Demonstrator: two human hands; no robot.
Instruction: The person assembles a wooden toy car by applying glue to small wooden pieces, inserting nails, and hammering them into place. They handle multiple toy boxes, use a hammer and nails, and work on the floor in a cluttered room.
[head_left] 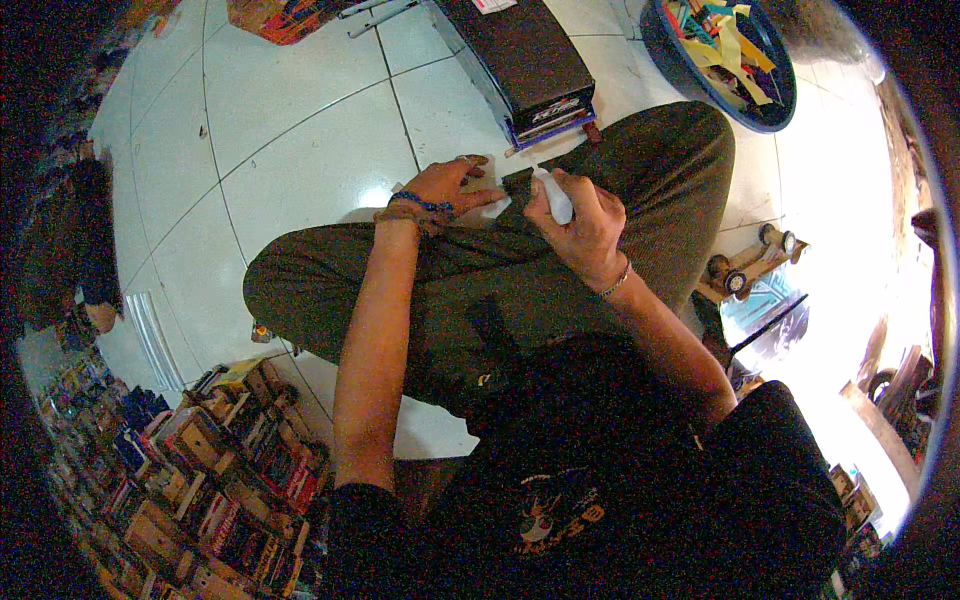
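Note:
My right hand (588, 228) is closed around a small white squeeze bottle (553, 197), its narrow tip pointing up and away from me. Just left of the bottle is a small dark flat piece (517, 184). My left hand (440, 190), with a blue bracelet on the wrist, reaches in from the left. Its thumb and finger come together near a pale scrap (495, 208) by the dark piece; exactly what they grip is too small to tell. Both hands are above my crossed legs in dark trousers (440, 290).
A long black box (520, 60) lies ahead on the white tiled floor. Far right stands a dark blue basin (650, 35) of coloured scraps. A wooden toy vehicle (750, 268) sits right of my knee. Stacked wooden pieces (215, 480) fill the lower left; an orange basket (290, 18) is far left.

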